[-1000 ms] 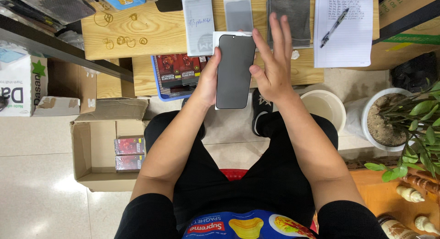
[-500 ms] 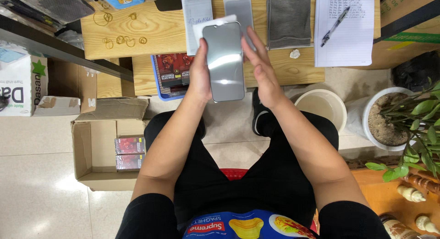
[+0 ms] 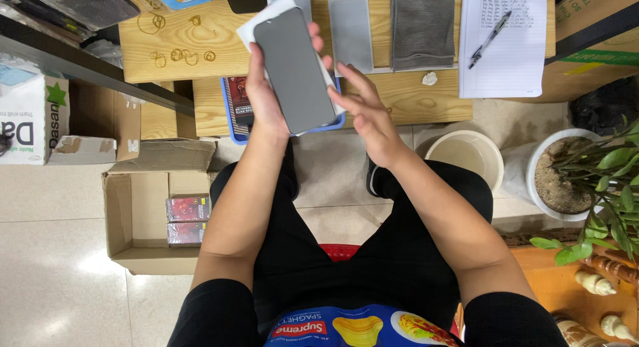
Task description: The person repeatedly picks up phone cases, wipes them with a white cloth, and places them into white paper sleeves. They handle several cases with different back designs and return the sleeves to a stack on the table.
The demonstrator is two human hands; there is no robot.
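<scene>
My left hand (image 3: 265,101) holds a dark rectangular glass screen protector (image 3: 294,69) with a white sheet (image 3: 263,22) behind it, raised over the front edge of the wooden table (image 3: 166,54). My right hand (image 3: 367,114) hovers just right of the glass with its fingers spread, fingertips near its right edge, holding nothing. A second grey glass panel (image 3: 351,31) lies flat on the table behind, next to a grey cloth (image 3: 423,31).
A written paper sheet (image 3: 506,54) with a pen (image 3: 489,31) lies on the table at right. A blue tray with red packs (image 3: 236,104) sits under my left hand. An open cardboard box (image 3: 143,217) stands on the floor at left; a white bucket (image 3: 466,154) and potted plant (image 3: 586,174) at right.
The glass panel has tilted and shifted left in my left hand. My right hand came off it and dropped to its right side, fingers now spread.
</scene>
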